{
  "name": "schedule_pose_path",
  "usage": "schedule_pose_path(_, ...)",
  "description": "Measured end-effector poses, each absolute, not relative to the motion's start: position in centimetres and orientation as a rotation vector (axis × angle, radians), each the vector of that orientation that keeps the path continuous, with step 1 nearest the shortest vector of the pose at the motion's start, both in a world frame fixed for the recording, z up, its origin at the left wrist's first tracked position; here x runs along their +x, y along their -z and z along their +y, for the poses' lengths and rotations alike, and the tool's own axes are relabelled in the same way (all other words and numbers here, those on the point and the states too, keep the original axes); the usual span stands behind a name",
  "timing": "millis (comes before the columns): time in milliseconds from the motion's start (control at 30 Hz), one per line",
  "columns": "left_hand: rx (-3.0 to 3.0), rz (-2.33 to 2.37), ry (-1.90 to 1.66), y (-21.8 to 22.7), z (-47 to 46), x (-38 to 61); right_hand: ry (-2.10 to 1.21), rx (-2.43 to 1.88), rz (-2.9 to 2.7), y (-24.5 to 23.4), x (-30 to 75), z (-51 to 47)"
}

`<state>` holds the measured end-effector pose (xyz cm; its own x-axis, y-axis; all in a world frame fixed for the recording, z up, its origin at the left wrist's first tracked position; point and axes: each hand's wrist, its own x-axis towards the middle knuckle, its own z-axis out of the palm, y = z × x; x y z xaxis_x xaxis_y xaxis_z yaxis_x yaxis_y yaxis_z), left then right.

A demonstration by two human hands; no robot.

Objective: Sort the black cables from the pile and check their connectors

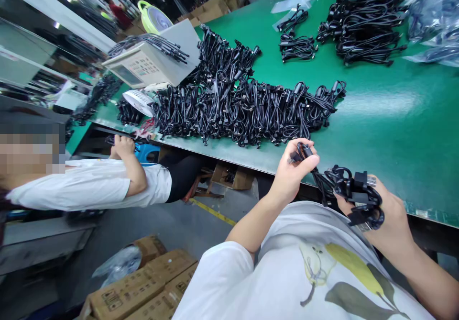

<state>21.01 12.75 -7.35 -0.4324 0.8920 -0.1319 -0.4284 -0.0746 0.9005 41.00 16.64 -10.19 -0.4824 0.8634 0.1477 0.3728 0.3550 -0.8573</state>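
Over the table's near edge, my left hand [292, 169] is closed, thumb and fingers pinching one end of a black cable. My right hand [389, 212] is wrapped round a bunch of coiled black cables [358, 193], with a metal USB plug sticking out of the bunch. A stretch of cable runs between my two hands. Just beyond my left hand lies a long row of bundled black cables [244, 107] on the green table [376, 138]. Parts of my right fingers are hidden behind the bunch.
More cable bundles [366, 23] are heaped at the far right, beside clear plastic bags [437, 18]. A tester box [150, 61] with cables on top stands at the left end. A co-worker in a white shirt [107, 183] is on the left. Cardboard boxes [143, 286] sit on the floor.
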Motion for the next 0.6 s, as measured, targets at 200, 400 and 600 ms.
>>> schedule_pose_path(200,0.577,1.203,-1.686,7.4,12.8,20.8,-0.995,-1.019,-2.059,10.1,41.1,16.7)
schedule_pose_path(400,0.454,1.124,-1.648,6.6,12.8,21.5,-1.282,-1.054,-1.896,9.6,40.4,17.0)
schedule_pose_path(600,0.521,1.063,-1.58,6.0,12.3,21.1,-1.784,-1.249,-1.513,10.4,40.8,17.4)
